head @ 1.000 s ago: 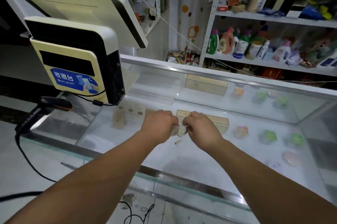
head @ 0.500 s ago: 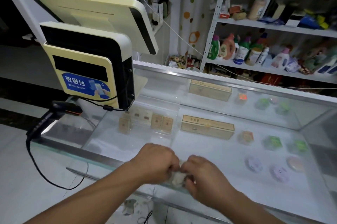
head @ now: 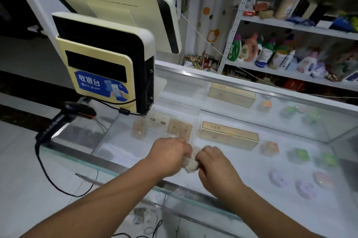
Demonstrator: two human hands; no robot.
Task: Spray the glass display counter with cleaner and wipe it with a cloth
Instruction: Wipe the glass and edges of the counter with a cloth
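A small crumpled whitish cloth (head: 191, 162) sits between my two hands, low over the glass display counter (head: 242, 162) near its front edge. My left hand (head: 169, 155) grips the cloth's left side with curled fingers. My right hand (head: 215, 162) grips its right side the same way. Most of the cloth is hidden inside the two fists. Whether the cloth touches the glass I cannot tell. No spray bottle is in my hands.
A yellow-and-white checkout terminal (head: 104, 67) stands on the counter's left end, with a black barcode scanner (head: 64, 119) and its cable beside it. Boxes (head: 228, 135) and small coloured packets (head: 300, 155) lie under the glass. Shelves of bottles (head: 271, 53) stand behind the counter.
Both hands, still bunched on the cloth, drew back toward the counter's front edge, then edged forward a little. The camera view shifted, so the terminal looks closer.
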